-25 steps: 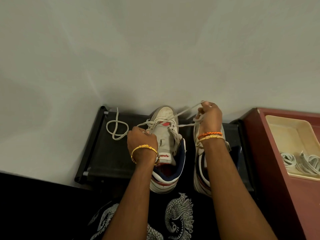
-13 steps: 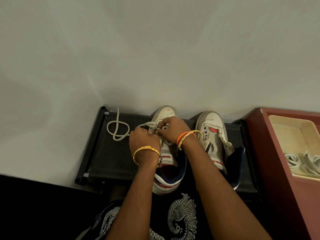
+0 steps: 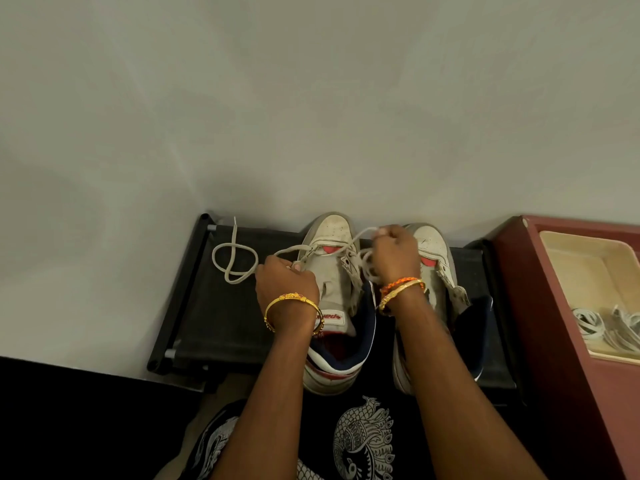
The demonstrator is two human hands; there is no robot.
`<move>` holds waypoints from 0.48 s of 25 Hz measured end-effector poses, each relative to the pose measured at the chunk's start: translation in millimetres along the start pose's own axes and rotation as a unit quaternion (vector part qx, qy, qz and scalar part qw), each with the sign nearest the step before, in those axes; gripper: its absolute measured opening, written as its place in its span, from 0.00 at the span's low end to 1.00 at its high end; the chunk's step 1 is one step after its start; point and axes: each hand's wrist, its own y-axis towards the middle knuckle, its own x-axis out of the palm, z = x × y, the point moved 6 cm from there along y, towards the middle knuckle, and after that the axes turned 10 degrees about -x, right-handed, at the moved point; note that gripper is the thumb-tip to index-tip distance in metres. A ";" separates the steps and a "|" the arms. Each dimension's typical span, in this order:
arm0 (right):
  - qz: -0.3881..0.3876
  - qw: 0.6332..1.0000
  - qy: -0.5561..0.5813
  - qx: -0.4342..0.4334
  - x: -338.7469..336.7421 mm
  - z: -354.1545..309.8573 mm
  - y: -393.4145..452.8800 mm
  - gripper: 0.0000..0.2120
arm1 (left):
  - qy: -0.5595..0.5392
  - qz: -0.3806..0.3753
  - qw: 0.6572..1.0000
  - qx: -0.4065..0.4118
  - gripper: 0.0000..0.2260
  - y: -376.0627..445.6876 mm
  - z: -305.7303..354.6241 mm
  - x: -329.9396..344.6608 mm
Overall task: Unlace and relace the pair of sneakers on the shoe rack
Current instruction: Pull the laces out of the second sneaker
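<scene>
Lacing left sneaker (image 3: 330, 268) near its toe: my left hand (image 3: 287, 284) pinching lace (image 3: 235, 258) at eyelet, right hand (image 3: 396, 252) gripping other end, pulling. Next: cross, feed higher eyelet.

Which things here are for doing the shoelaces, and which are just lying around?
For the job:
left sneaker
right sneaker
lace, pinched by left hand and right hand
shoe rack

Just lying about:
cream tray holding loose laces
red cabinet
</scene>
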 end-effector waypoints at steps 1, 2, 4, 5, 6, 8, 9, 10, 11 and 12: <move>0.060 0.994 0.084 0.027 -17.1 -0.9 5.6 0.09 | -0.003 -0.003 1.000 -0.004 0.08 0.4 -0.9 0.0; 0.099 0.981 0.160 0.052 -33.6 -2.8 11.6 0.11 | -0.005 -0.006 1.000 -0.006 0.08 0.3 -0.9 0.5; 0.115 0.952 0.270 0.083 -53.7 -4.1 17.7 0.16 | 0.000 -0.010 1.000 -0.006 0.08 -0.5 -0.4 1.0; 0.110 0.948 0.284 0.089 -58.0 -1.2 17.1 0.19 | 0.002 -0.010 1.000 -0.004 0.08 -0.8 0.2 1.2; 0.105 0.955 0.262 0.091 -59.4 1.9 13.1 0.21 | 0.004 -0.010 1.000 -0.003 0.08 -1.1 0.5 1.3; 0.112 0.971 0.197 0.081 -57.3 8.9 6.4 0.18 | 0.014 -0.014 1.000 -0.002 0.08 -1.8 1.2 0.4; 0.126 0.973 0.183 0.068 -57.1 9.5 4.6 0.15 | 0.030 -0.020 0.999 0.001 0.09 -2.3 2.0 -0.2; 0.134 0.974 0.175 0.051 -56.2 7.8 5.0 0.13 | 0.053 -0.027 0.998 0.011 0.09 -3.4 4.2 -0.5; 0.124 0.977 0.170 0.032 -53.0 2.4 6.5 0.09 | 0.084 -0.030 0.996 0.030 0.11 -4.9 8.1 -1.7; 0.092 0.983 0.159 0.019 -46.5 -3.3 7.6 0.04 | 0.119 -0.022 0.991 0.060 0.12 -7.4 14.1 -3.6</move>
